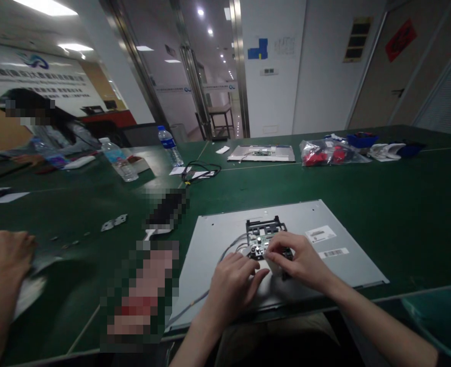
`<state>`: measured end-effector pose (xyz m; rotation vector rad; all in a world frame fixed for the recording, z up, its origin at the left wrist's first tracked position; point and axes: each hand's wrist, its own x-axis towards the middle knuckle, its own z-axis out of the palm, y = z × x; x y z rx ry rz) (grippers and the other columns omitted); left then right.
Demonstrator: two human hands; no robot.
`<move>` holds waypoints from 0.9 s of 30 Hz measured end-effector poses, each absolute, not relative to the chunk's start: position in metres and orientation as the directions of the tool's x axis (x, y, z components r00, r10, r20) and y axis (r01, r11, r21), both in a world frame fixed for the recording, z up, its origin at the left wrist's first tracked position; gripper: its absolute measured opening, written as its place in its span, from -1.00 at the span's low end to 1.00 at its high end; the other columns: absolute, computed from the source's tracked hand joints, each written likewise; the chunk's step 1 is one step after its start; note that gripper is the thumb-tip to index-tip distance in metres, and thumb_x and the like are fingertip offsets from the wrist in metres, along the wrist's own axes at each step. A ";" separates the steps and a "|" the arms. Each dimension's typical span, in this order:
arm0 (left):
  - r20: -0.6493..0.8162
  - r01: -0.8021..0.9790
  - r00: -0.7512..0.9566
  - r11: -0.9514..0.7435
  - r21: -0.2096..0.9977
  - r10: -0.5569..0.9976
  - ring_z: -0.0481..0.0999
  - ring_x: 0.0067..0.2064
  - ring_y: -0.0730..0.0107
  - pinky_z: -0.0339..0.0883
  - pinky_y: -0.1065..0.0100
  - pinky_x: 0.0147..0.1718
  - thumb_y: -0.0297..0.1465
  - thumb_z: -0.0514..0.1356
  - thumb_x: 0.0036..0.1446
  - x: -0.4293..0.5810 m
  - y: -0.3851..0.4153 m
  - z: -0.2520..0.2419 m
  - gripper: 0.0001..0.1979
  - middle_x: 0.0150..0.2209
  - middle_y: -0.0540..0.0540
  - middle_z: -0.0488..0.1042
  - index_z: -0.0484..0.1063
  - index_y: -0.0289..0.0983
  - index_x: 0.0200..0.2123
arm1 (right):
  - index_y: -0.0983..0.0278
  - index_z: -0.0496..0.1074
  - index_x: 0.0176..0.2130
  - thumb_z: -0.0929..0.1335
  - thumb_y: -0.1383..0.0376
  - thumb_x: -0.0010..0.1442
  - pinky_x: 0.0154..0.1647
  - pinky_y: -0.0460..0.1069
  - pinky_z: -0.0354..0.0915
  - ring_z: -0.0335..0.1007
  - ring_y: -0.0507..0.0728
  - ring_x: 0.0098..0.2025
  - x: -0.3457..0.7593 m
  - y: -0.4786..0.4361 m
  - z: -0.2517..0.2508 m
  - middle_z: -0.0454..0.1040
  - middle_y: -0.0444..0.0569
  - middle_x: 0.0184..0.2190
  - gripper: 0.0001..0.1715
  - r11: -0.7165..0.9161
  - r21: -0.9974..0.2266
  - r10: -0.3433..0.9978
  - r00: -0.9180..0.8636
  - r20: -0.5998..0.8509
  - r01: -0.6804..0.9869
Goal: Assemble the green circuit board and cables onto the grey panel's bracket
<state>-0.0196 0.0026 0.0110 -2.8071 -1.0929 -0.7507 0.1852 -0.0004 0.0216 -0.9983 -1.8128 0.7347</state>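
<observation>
A flat grey metal panel (pixel 217 244) lies on the table in front of me, with a black plastic frame (pixel 261 223) near its middle. Inside that frame sits a small green circuit board (pixel 264 239) with several tiny parts. My left hand (pixel 235 283) rests at the board's left lower side, fingers bent downward and thumb stretched away from them. Thin cables (pixel 227 248) run past it across the panel. Thumb and fingertips of my right hand (pixel 299 260) are pinched together at the board's lower edge; what they hold is too small to name.
Another person's hand (pixel 7 255) is at the far left. Water bottles (pixel 118 160), a coiled black cable (pixel 213 167), a second panel (pixel 279 154) and plastic bags with red things (pixel 330 153) stand or lie farther back. Small metal pieces (pixel 114 222) lie to the left.
</observation>
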 end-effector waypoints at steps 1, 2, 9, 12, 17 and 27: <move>0.456 0.640 0.647 -0.760 0.110 0.611 0.42 -0.42 0.34 0.24 0.29 -0.39 -0.32 0.06 0.31 -0.019 0.002 0.012 -0.74 -0.47 -0.06 0.47 0.41 -0.24 -0.41 | 0.25 0.48 -0.34 0.36 0.30 0.22 -0.24 -0.05 0.33 0.46 0.06 -0.32 0.184 -0.001 0.020 0.54 -0.10 -0.38 -0.90 0.497 -0.803 0.865 -0.253 0.432 0.329; 0.461 0.638 0.655 -0.765 0.088 0.598 0.41 -0.43 0.35 0.23 0.29 -0.39 -0.33 0.06 0.31 -0.018 0.001 0.013 -0.73 -0.48 -0.06 0.47 0.41 -0.24 -0.43 | 0.24 0.48 -0.33 0.36 0.30 0.22 -0.25 -0.06 0.34 0.46 0.06 -0.32 0.184 -0.001 0.019 0.55 -0.10 -0.38 -0.90 0.494 -0.804 0.868 -0.248 0.431 0.332; 0.442 0.632 0.690 -0.775 0.019 0.574 0.39 -0.43 0.35 0.23 0.26 -0.38 -0.35 0.07 0.29 -0.016 -0.001 0.015 -0.74 -0.48 -0.07 0.45 0.40 -0.24 -0.46 | 0.24 0.44 -0.31 0.33 0.39 0.20 -0.30 -0.09 0.35 0.47 0.03 -0.37 0.185 0.001 0.014 0.53 -0.15 -0.41 -0.91 0.488 -0.775 0.873 -0.230 0.430 0.401; 0.443 0.628 0.692 -0.778 0.019 0.570 0.38 -0.42 0.33 0.22 0.26 -0.38 -0.37 0.08 0.28 -0.015 -0.001 0.013 -0.76 -0.48 -0.06 0.45 0.38 -0.24 -0.46 | 0.24 0.43 -0.31 0.33 0.42 0.20 -0.28 -0.09 0.34 0.47 0.03 -0.35 0.185 0.002 0.014 0.53 -0.15 -0.40 -0.90 0.506 -0.772 0.863 -0.225 0.453 0.386; 0.406 0.616 0.714 -0.787 0.021 0.570 0.39 -0.40 0.31 0.24 0.23 -0.36 -0.38 0.11 0.24 -0.016 0.000 0.009 -0.81 -0.46 -0.06 0.46 0.36 -0.24 -0.45 | 0.23 0.42 -0.30 0.32 0.43 0.22 -0.29 -0.08 0.31 0.45 0.03 -0.36 0.184 0.003 0.009 0.52 -0.15 -0.39 -0.89 0.520 -0.735 0.854 -0.268 0.445 0.436; 0.380 0.624 0.710 -0.780 0.053 0.593 0.41 -0.30 0.25 0.32 0.21 -0.29 -0.37 0.18 0.17 -0.014 0.002 0.004 -0.89 -0.37 -0.10 0.45 0.38 -0.23 -0.41 | 0.24 0.43 -0.31 0.30 0.43 0.26 -0.17 0.01 0.21 0.37 0.13 -0.27 0.177 0.006 -0.009 0.49 -0.05 -0.37 -0.86 0.588 -0.337 0.761 -0.361 0.539 0.735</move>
